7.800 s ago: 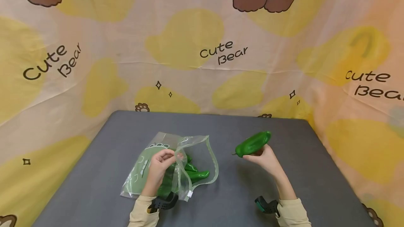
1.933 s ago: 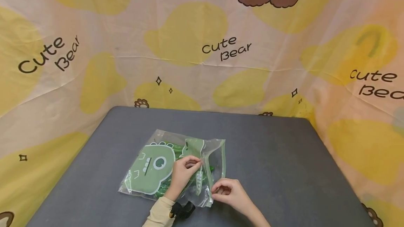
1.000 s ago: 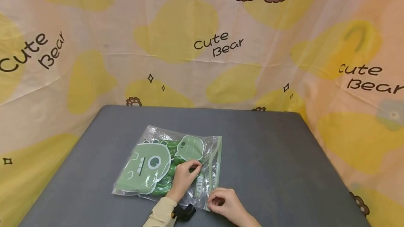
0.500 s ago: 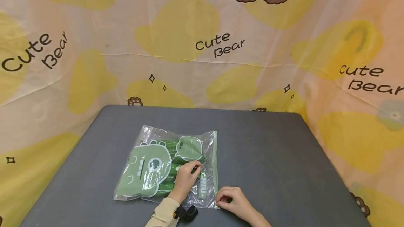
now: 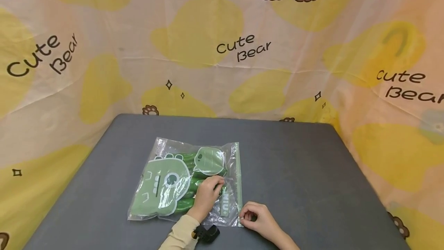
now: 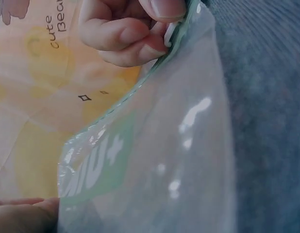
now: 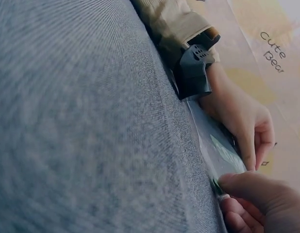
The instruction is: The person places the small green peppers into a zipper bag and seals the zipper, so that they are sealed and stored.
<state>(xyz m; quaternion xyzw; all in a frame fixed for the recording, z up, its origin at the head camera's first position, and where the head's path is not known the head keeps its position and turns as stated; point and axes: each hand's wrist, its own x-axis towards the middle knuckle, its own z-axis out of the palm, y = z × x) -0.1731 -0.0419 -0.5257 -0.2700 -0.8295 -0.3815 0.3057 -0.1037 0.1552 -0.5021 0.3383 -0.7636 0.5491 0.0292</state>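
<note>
A clear slider zip bag (image 5: 230,153) with a green cartoon print lies flat on the table, several green peppers (image 5: 185,204) showing through its film. My left hand (image 5: 206,196) reaches over the bag and pinches its upper film near the printed label. At the bag's near right corner my right hand (image 5: 258,219) pinches the end of the green zip strip (image 5: 238,173). The left wrist view shows a white slider (image 6: 170,35) between the right hand's thumb and fingers. In the right wrist view both hands are at the bag, the left one fingertips down.
The grey table (image 5: 305,173) extends around the bag on every side. A printed cloth (image 5: 194,30) with bears and lettering hangs behind and at both sides. A black wrist camera (image 5: 207,234) sits on the left wrist, close to the bag's near edge.
Earlier the right hand held a green pepper beside the gaping bag; now it grips the bag's near corner. The bag's mouth has flattened. Over the last half second the hands have barely moved.
</note>
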